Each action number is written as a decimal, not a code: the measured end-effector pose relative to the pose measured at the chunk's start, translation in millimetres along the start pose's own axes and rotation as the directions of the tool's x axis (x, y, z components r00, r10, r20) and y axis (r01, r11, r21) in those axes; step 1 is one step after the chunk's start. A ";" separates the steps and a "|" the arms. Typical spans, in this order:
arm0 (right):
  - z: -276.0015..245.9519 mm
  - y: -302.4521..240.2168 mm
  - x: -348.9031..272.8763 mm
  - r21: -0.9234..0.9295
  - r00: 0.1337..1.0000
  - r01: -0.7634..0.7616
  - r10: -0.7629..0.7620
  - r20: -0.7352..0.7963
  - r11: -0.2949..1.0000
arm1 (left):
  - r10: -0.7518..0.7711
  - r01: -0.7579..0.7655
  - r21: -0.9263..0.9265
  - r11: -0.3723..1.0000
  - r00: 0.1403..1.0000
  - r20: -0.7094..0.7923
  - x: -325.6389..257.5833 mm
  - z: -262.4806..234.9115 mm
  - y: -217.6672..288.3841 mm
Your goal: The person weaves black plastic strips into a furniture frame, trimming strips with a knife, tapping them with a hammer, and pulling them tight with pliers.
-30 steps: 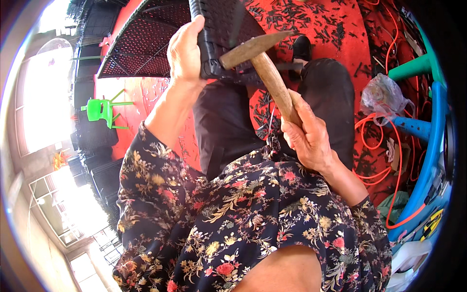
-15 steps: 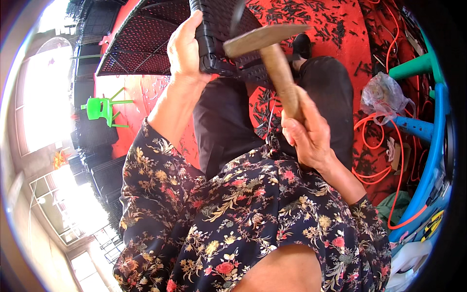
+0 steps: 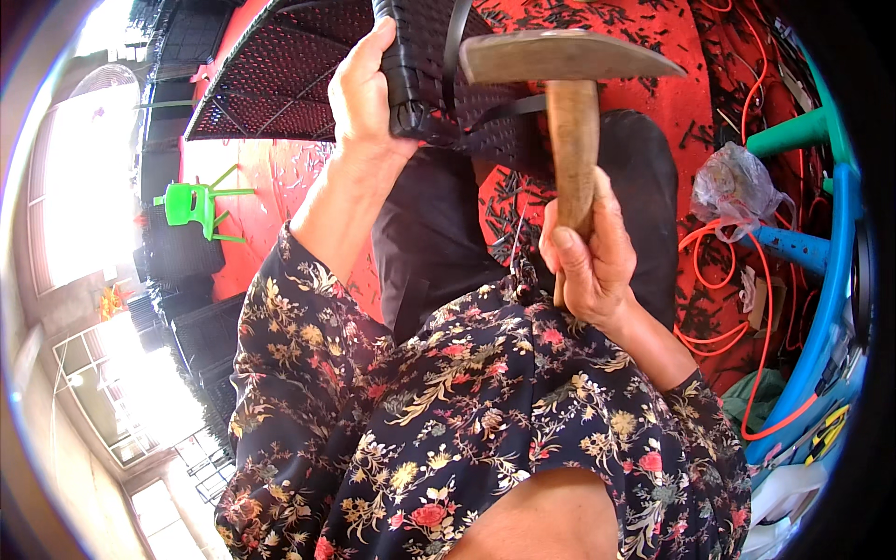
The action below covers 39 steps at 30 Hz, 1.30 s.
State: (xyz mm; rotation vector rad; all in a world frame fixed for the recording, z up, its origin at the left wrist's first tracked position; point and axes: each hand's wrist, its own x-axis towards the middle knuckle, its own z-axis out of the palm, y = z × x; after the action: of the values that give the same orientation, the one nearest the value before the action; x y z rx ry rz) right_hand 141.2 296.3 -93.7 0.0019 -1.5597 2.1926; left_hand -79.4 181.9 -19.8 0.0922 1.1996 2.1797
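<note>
My right hand (image 3: 593,247) is closed round the wooden handle of a hammer (image 3: 571,131). Its long metal head, tapering to a point on the right, is raised just right of a black woven frame (image 3: 420,79). My left hand (image 3: 362,93) grips the corner edge of this frame, thumb up along its side. Loose black strips (image 3: 509,110) stick out from the weave near that corner. A wide woven panel (image 3: 280,84) of the same piece spreads to the left. The frame's upper part runs out of view.
A red floor covering (image 3: 644,28) is littered with short black offcuts. To the left stands a small green chair (image 3: 189,203) near stacked dark woven pieces. On the right are a blue-rimmed table (image 3: 845,243), a clear plastic bag (image 3: 737,182) and a coiled orange hose (image 3: 714,345).
The hammer has swung right and away from the woven frame, its handle now more upright. My left hand and the frame have shifted slightly right.
</note>
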 end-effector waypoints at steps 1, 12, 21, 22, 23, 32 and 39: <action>1.8 3.7 3.1 -0.141 1.000 0.001 0.003 0.031 0.990 | -0.040 0.042 -0.028 0.999 0.997 0.066 -1.0 4.2 2.1; 4.0 19.4 3.1 -0.341 0.999 0.051 -0.054 0.000 0.939 | 0.056 -0.057 0.017 0.998 0.998 0.032 10.7 -16.9 -1.9; 7.7 20.1 2.6 -0.314 0.995 0.075 -0.090 -0.032 0.946 | 0.063 -0.062 0.030 0.998 0.997 -0.037 15.5 -14.3 -4.3; 12.0 23.7 7.1 -0.388 0.989 0.136 -0.149 -0.003 0.911 | 0.109 -0.103 0.060 0.993 0.987 -0.115 16.9 -8.0 -6.2; 17.3 25.5 11.4 -0.420 0.979 0.198 -0.203 0.035 0.886 | 0.092 -0.088 0.043 0.995 0.991 -0.100 16.8 -11.7 -7.6; 14.7 23.1 4.2 -0.321 0.999 0.021 -0.031 -0.025 0.947 | 0.028 -0.030 -0.042 0.999 0.999 -0.037 15.0 -15.5 -7.1; 11.8 17.8 0.1 -0.241 0.997 -0.048 0.031 -0.074 0.969 | 0.027 -0.028 -0.014 1.000 0.997 -0.073 19.3 -15.4 -9.8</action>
State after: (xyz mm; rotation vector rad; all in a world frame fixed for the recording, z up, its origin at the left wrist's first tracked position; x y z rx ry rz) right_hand 131.7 281.0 -105.4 -0.1806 -1.7910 1.9943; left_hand -95.2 185.2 -41.0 0.0237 1.2291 2.2327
